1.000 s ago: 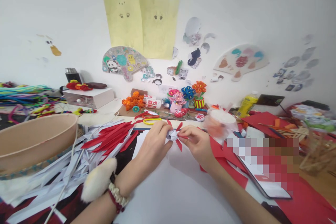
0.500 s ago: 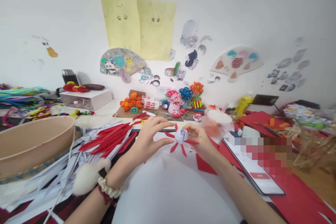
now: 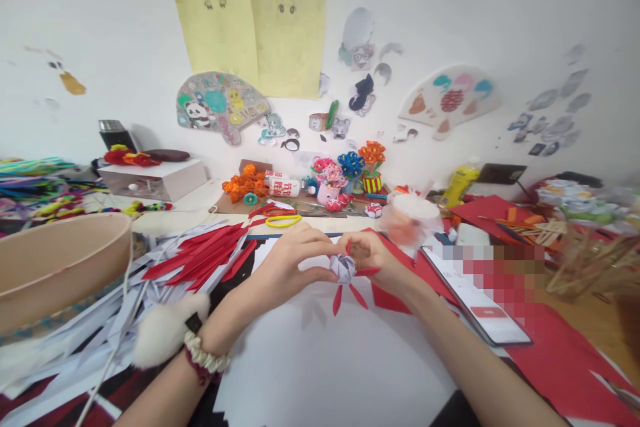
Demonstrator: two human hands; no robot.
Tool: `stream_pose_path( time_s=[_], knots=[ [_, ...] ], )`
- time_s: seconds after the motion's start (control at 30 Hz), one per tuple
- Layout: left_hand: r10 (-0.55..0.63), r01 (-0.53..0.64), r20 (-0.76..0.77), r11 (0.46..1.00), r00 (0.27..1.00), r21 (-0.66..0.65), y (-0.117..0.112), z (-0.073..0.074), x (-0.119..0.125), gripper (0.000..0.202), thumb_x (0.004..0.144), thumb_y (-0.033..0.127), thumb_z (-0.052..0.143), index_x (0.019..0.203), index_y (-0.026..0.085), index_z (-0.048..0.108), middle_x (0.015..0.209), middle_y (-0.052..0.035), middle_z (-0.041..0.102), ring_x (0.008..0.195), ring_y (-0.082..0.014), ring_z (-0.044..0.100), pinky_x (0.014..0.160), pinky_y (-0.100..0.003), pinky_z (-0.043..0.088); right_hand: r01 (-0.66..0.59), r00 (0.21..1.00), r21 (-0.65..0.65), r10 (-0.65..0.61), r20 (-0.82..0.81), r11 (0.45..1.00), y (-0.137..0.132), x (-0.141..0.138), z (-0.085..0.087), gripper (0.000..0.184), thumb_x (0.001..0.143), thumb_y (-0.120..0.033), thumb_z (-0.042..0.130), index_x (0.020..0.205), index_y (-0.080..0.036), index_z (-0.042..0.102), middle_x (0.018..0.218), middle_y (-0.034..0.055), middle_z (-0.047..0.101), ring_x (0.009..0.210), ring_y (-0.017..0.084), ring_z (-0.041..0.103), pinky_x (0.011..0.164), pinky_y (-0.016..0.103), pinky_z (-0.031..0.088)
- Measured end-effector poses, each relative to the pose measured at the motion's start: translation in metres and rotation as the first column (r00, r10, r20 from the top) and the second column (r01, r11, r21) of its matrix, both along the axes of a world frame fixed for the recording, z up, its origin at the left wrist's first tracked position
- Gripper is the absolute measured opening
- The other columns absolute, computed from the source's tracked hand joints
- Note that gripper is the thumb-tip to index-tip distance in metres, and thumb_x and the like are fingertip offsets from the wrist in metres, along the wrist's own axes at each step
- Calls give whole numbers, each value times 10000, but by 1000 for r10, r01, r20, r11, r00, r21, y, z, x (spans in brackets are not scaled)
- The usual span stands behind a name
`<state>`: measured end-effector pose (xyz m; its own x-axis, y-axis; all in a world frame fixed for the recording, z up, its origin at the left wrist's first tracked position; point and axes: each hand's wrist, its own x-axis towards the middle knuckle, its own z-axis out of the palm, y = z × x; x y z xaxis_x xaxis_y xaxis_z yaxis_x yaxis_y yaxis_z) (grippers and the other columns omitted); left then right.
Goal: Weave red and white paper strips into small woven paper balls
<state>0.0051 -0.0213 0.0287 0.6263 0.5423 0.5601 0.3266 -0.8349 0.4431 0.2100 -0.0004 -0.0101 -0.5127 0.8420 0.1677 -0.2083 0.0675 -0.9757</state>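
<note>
Over the broad white paper (image 3: 320, 367), apparently busy with fine shaping of folded paper; judged to call next for a light hold and small, careful turns, without crushing. For moving, most free toward the near side, over bare white. On the left, bounded by the tan basin (image 3: 65, 250) and a heap of white strips (image 3: 113, 330), partly covered by red strips (image 3: 200, 250); on the right, by red sheets (image 3: 560, 373) and the phone (image 3: 465, 293). At the far edge, limited by a yellow loop (image 3: 283, 220) just beyond the left hand (image 3: 287, 257).

With that hand, thumb below and forefinger above, pinching the left side of the folded ball (image 3: 343, 269), held up over the paper between both hands. With fingers of the right hand (image 3: 377, 257) curled close against the other side, but tips partly hidden; hard to say whether pinching the ball itself or one of its slim red points (image 3: 338, 300). Of these, two aimed downward, one toward the right hand, one upward.
</note>
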Motion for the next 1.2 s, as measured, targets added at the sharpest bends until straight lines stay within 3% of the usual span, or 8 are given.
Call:
stream_pose_path(
  time_s=[0.2,0.33,0.57,0.73,1.2],
  knots=[
    [-59,59,-1,996,998,-65,-2,5,0,366,761,348,732,1115,279,666,1053,-44,666,959,-194,586,857,-324,445,-2,997,0,2,-78,1000,0,-1,-3,273,590,-243,837,704,-172,599,661,-28,589,574,102,532,519,204,415],
    [-59,59,7,998,998,-7,-4,3,2,473,685,351,793,1125,255,649,1042,-38,681,938,-187,594,838,-315,450,-19,995,1,19,-94,1000,0,-3,-5,263,587,-229,836,705,-171,608,678,-19,608,580,108,540,512,207,411],
    [-31,30,7,995,1000,99,-7,0,6,267,780,320,727,1017,209,670,913,-29,717,809,-157,616,748,-287,459,-75,997,-51,73,-33,996,1,-3,-3,187,584,-154,773,691,-157,620,660,-14,622,593,106,549,529,198,393],
    [-54,50,25,991,998,124,-8,-1,7,239,782,317,727,978,190,679,826,-30,712,741,-142,617,711,-269,453,-103,995,-72,102,-9,992,1,-2,-1,167,526,-109,731,647,-151,625,654,-4,645,583,114,546,507,201,379],
    [-53,51,22,992,998,114,-6,-7,6,212,798,323,707,954,182,683,809,-39,703,728,-139,616,701,-266,446,-127,992,-55,128,20,990,-3,-4,4,186,553,-159,783,632,-142,616,626,-12,622,582,108,531,548,214,373]
  ],
)
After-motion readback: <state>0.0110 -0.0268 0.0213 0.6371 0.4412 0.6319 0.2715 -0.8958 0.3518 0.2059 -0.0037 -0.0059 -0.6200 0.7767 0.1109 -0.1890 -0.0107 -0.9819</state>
